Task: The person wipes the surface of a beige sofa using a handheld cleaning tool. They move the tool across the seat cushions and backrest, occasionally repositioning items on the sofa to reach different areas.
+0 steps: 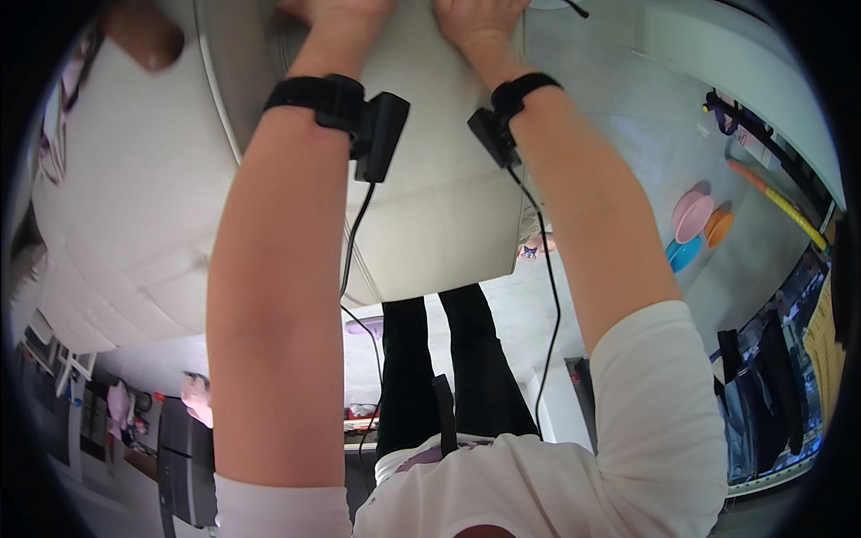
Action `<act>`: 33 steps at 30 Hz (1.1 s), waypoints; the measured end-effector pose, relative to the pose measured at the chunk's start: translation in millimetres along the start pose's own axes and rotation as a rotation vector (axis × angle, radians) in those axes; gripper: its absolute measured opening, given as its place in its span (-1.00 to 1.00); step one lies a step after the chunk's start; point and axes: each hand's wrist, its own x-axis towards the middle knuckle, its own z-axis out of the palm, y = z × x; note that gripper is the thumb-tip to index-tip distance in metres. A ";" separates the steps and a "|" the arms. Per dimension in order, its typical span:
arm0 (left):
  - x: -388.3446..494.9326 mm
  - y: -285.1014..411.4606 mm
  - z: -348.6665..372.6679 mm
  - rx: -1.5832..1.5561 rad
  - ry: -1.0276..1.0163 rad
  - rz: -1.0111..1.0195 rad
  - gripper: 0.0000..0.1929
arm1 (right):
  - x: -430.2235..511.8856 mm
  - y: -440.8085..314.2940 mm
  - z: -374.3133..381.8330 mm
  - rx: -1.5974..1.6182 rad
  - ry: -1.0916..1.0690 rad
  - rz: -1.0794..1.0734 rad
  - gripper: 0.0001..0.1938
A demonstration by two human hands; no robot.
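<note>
Both of my arms reach forward over a cream leather-look sofa (437, 235). My left hand (343, 13) lies at the top edge of the view, above a seam beside the sofa's armrest, with its fingers partly cut off. To the right, my right hand (481, 20) rests on or just above the sofa's outer part, its fingertips also out of frame. Whether either hand grips anything is hidden. Each wrist wears a black strap, with a left wrist device (382, 138) and a right wrist device (496, 138) trailing black cables.
A blurred brown rounded thing (144, 37) is over the sofa at upper left. Pink (693, 215), orange (720, 227) and blue basins (685, 254) are on the right, near an orange-and-yellow stick (783, 205). Dark clothes (760, 397) are at lower right.
</note>
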 end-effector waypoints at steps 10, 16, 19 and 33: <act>-229.3 -84.6 70.0 -0.107 0.251 0.384 -0.38 | 2.3 -3.5 -20.2 0.072 0.038 -0.073 -0.32; -226.7 -96.9 90.5 -0.087 0.358 0.431 -0.40 | -36.4 40.2 -55.2 0.158 -0.106 -0.216 -0.32; -227.7 -96.9 89.7 -0.068 0.362 0.432 -0.40 | -111.6 66.0 -65.8 0.226 -0.153 -0.055 -0.32; -226.7 -104.3 100.0 -0.042 0.379 0.459 -0.36 | -436.4 114.9 -262.5 0.452 -0.449 0.741 -0.45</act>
